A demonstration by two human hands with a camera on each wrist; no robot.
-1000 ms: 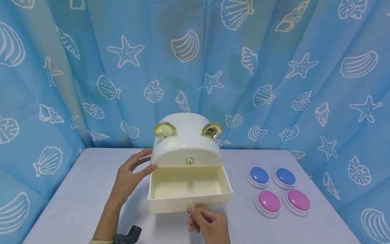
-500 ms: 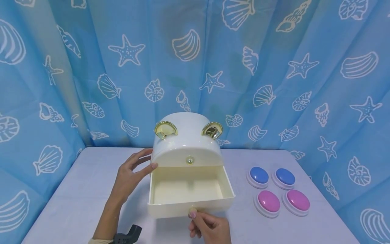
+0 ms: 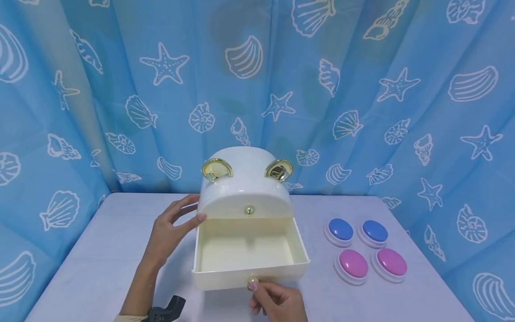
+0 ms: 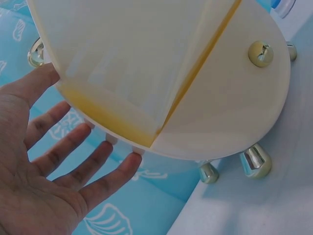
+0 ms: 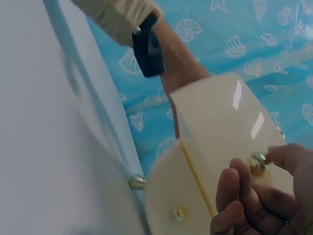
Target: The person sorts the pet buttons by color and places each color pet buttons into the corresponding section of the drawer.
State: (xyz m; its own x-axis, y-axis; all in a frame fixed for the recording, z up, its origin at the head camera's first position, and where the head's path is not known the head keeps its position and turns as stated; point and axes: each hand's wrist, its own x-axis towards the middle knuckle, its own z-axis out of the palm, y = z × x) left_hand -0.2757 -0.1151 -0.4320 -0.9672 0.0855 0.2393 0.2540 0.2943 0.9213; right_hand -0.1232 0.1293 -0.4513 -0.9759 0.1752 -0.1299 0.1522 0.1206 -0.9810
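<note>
A white rounded box (image 3: 245, 163) with gold ears stands in the middle of the table, its cream drawer (image 3: 217, 281) pulled out toward me. The inside of the drawer looks bare in the head view. My right hand (image 3: 279, 300) pinches the gold drawer knob (image 5: 257, 160) between thumb and fingers. On the box's left side rests my left hand (image 3: 170, 228); its fingers (image 4: 66, 149) are spread and fairly straight, with the tips against the rim in the left wrist view. Another gold knob (image 3: 249, 210) sits on the panel above the drawer.
Two blue push buttons (image 3: 340, 229) and two pink push buttons (image 3: 353, 264), all on white bases, lie to the right of the box. A blue shell-print curtain (image 3: 281, 67) hangs behind the white-covered table (image 3: 120, 250). Gold feet (image 4: 256, 161) hold the box up.
The drawer has come a little further out toward me, with my right hand moving along on its knob. My left hand has kept its place on the box's side.
</note>
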